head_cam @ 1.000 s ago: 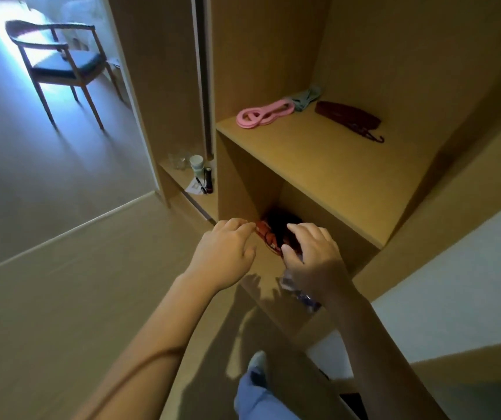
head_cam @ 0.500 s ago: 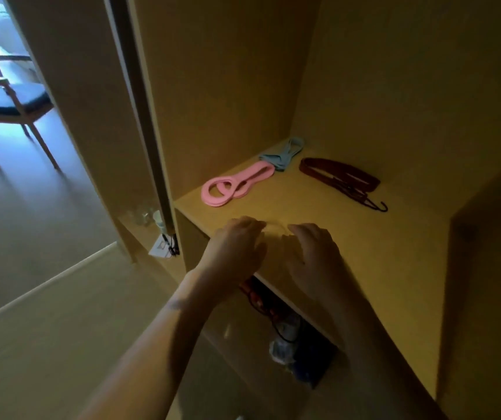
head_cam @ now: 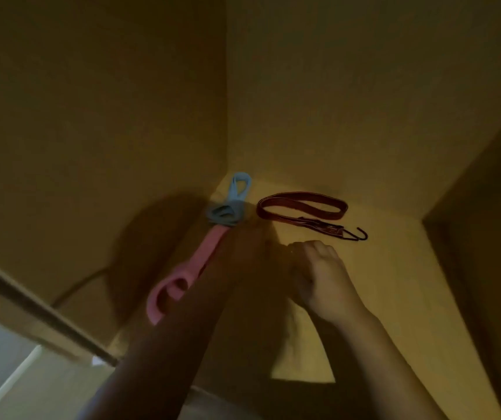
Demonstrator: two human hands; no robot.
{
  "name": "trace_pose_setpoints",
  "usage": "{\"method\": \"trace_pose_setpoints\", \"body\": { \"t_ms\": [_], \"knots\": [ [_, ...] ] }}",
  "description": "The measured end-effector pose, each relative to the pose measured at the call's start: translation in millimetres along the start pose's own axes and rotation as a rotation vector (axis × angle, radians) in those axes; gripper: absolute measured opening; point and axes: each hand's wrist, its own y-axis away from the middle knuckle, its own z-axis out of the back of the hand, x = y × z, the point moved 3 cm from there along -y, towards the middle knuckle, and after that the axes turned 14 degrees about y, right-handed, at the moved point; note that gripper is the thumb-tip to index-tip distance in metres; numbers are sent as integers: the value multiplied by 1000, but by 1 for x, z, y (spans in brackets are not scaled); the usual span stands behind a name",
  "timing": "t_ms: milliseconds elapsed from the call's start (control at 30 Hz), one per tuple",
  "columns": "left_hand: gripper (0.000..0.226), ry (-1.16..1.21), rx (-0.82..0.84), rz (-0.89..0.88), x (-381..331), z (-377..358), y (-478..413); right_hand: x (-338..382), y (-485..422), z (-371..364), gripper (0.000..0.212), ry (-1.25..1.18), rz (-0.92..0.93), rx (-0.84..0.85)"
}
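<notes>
Both my hands are over a wooden wardrobe shelf point(head_cam: 394, 298). My left hand point(head_cam: 249, 256) lies in deep shadow beside a pink hanger point(head_cam: 203, 256), and its fingers are too dark and blurred to read. Close to its right, my right hand point(head_cam: 324, 280) rests on the shelf with fingers curled inward; whether anything is between them cannot be made out. A folded blue hanger point(head_cam: 234, 204) lies in the back left corner. To its right lies a bundle of dark red hangers point(head_cam: 303, 207) with their hooks pointing right.
The wardrobe's side wall point(head_cam: 91, 116) and back wall point(head_cam: 364, 86) close the shelf in on the left and behind. A darker panel point(head_cam: 485, 268) bounds it on the right. A door rail point(head_cam: 31, 304) and pale floor show at the lower left.
My view rose from the lower compartment to the upper shelf. Both hands came up from the lower shelf and moved further back onto the upper one, between the pink and dark red hangers.
</notes>
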Motion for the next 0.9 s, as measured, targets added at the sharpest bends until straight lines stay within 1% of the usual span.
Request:
{"method": "trace_pose_setpoints", "body": {
  "t_ms": [67, 100, 133, 167, 300, 433, 500, 533, 600, 667, 700, 800, 900],
  "knots": [
    [31, 78, -82, -26, -1, -2, -30, 1, -17, -1, 39, 8, -51, -11],
    [34, 139, -118, -27, 0, -5, -44, 2, -23, -2, 39, 9, -67, -13],
    [40, 190, -120, -21, 0, -8, -58, 3, -29, -4, 39, 7, -80, -17],
    [45, 219, -96, -16, 3, -13, -72, 4, -35, -5, 38, 3, -90, -19],
    [55, 200, 76, 88, 19, -30, -111, 1, -54, -7, 41, 7, -124, 8],
    [59, 284, 101, 150, 22, -38, -125, -6, -65, -8, 42, 23, -137, -1],
    [56, 260, 109, 187, 25, -41, -127, -9, -68, -10, 41, 15, -152, -11],
    [49, 220, 96, 173, 25, -40, -127, -11, -70, -10, 41, 12, -159, -17],
    [32, 128, 44, 74, 23, -39, -127, -12, -71, -11, 42, -7, -169, -30],
    [30, 132, 5, 8, 18, -39, -126, -14, -71, -12, 44, -25, -180, -55],
    [31, 166, 6, -3, 16, -41, -125, -15, -70, -11, 44, -30, -192, -75],
    [32, 374, 46, 17, -1, -39, -117, -20, -66, -6, 39, -45, -236, -158],
    [29, 518, 42, -121, -23, -31, -103, -25, -60, 2, 37, -79, -272, -281]
  ]
}}
